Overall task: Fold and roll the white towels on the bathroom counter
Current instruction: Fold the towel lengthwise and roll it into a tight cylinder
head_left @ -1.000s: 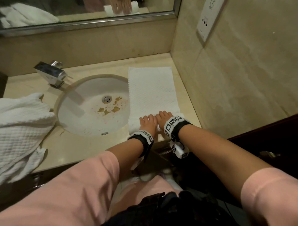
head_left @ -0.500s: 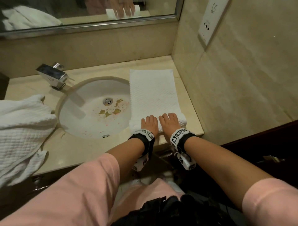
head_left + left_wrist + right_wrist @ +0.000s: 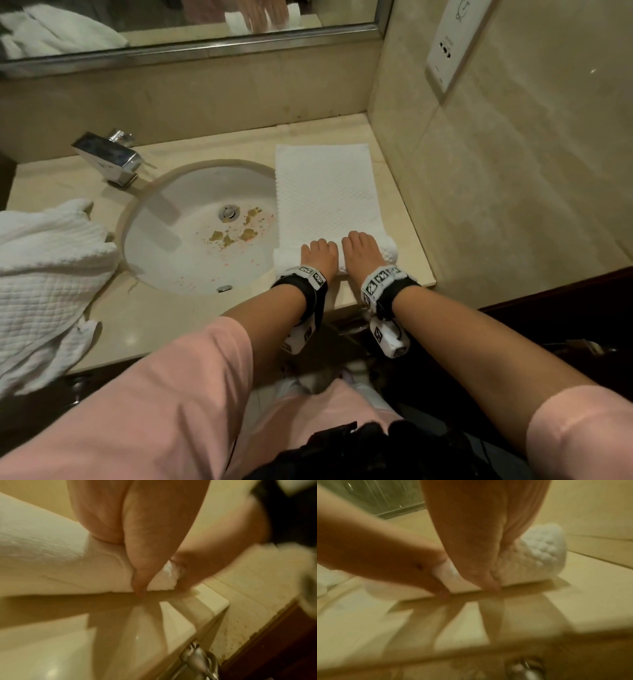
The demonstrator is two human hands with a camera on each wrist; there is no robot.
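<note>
A white textured towel (image 3: 325, 192) lies folded in a long strip on the counter (image 3: 164, 329), right of the sink. Its near end is wound into a roll (image 3: 388, 248). Both hands sit side by side on that roll. My left hand (image 3: 318, 253) grips its left part, and my right hand (image 3: 361, 248) grips its right part. In the left wrist view the thumb (image 3: 139, 586) reaches down the near side of the roll (image 3: 96, 577). The right wrist view shows my right hand (image 3: 481, 555) the same way, with the roll's end (image 3: 542, 553) sticking out to its right.
A second white towel (image 3: 44, 284) lies crumpled at the counter's left end. The round sink (image 3: 144, 270) has brown specks near its drain, and a chrome faucet (image 3: 109, 159) stands behind it. A tiled wall (image 3: 513, 171) with a socket (image 3: 452, 44) closes off the right side.
Both hands have moved away from the front edge with the roll. The roll is thicker and the flat strip beyond it is shorter.
</note>
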